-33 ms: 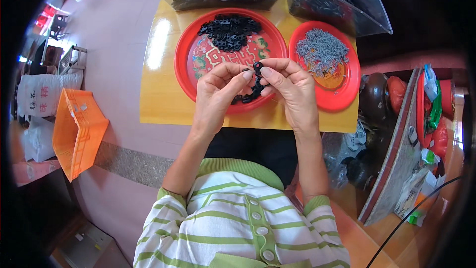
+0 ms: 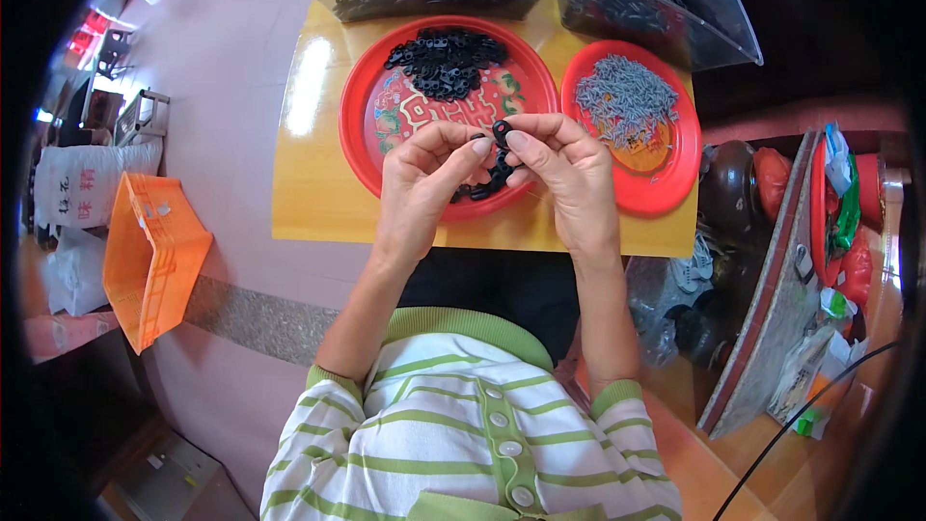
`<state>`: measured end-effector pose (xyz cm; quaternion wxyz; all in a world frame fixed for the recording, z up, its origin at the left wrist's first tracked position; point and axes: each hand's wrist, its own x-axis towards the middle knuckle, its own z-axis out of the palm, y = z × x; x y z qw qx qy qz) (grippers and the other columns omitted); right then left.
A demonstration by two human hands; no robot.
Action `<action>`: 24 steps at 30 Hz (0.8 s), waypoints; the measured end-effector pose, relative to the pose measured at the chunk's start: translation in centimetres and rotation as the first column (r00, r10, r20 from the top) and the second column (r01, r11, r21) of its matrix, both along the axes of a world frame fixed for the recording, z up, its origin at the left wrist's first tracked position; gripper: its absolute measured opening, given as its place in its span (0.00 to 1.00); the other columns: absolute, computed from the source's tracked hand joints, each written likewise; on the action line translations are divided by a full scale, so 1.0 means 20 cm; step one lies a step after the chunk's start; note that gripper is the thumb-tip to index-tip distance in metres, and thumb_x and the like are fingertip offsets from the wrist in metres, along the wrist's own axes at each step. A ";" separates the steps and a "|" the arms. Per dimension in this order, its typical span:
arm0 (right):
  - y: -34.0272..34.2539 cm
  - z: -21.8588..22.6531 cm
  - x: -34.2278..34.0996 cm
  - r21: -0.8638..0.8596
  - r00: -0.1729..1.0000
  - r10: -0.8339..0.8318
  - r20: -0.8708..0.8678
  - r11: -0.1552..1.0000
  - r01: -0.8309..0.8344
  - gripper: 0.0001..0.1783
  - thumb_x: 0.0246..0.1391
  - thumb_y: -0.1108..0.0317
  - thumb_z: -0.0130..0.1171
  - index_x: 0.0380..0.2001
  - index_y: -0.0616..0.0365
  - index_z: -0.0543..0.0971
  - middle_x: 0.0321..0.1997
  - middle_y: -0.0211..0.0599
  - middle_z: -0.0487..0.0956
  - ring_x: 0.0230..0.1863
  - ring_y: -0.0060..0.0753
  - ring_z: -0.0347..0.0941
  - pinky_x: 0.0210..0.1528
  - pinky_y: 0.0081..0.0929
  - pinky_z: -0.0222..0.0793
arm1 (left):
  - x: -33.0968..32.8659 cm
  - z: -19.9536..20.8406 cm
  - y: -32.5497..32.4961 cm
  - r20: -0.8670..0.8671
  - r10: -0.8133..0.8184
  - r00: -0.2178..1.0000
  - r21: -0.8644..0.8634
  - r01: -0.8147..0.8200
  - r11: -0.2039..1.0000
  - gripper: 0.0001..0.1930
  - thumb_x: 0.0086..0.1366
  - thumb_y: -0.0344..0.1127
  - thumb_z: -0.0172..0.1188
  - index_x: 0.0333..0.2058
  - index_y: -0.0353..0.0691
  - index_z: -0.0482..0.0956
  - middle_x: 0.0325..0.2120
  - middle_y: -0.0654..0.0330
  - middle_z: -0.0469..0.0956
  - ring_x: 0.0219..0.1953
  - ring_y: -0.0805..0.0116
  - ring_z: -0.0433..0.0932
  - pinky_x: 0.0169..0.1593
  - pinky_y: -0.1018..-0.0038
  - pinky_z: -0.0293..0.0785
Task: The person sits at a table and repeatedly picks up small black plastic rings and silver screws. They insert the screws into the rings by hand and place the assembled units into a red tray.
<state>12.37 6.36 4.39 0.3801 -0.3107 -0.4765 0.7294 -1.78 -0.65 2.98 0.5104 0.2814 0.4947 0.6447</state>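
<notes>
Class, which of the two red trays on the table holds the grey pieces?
The smaller tray, on the right, holds the pile of grey pieces; the larger tray, on its left, holds black pieces instead.

Right hand [image 2: 571,159]: appearing to be shifting very slightly toward 9 o'clock, taking the top of the view as 12; the difference is barely showing.
Right thumb [image 2: 526,147]: seeming to be dipping a touch toward 6 o'clock beside the black part [image 2: 502,128].
Black part: turning or sliding too little to tell which, if it is moving at all.
</notes>
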 end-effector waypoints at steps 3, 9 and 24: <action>-0.04 0.03 -0.01 0.088 0.998 -0.040 0.038 0.995 0.037 0.09 0.54 0.73 0.58 0.39 0.64 0.77 0.35 0.33 0.79 0.32 0.17 0.74 0.31 0.14 0.72 | 0.01 0.02 -0.01 -0.057 0.004 0.998 0.007 -0.003 1.000 0.07 0.61 0.30 0.59 0.35 0.32 0.78 0.27 0.63 0.78 0.27 0.80 0.75 0.33 0.83 0.71; -0.05 0.03 0.02 0.164 0.996 -0.063 0.067 0.985 0.052 0.09 0.55 0.73 0.57 0.39 0.64 0.77 0.35 0.33 0.79 0.32 0.16 0.74 0.32 0.13 0.72 | 0.02 0.03 -0.01 -0.045 -0.052 0.998 0.000 0.052 0.999 0.09 0.62 0.30 0.57 0.39 0.32 0.78 0.27 0.63 0.79 0.28 0.81 0.75 0.32 0.85 0.71; -0.07 -0.03 0.00 0.210 0.994 -0.086 0.061 0.975 0.071 0.07 0.56 0.75 0.55 0.37 0.65 0.76 0.32 0.30 0.77 0.30 0.14 0.73 0.32 0.13 0.70 | 0.03 -0.02 -0.01 0.042 -0.056 0.998 0.000 0.056 0.998 0.10 0.63 0.29 0.55 0.41 0.31 0.78 0.28 0.59 0.80 0.30 0.77 0.78 0.35 0.83 0.75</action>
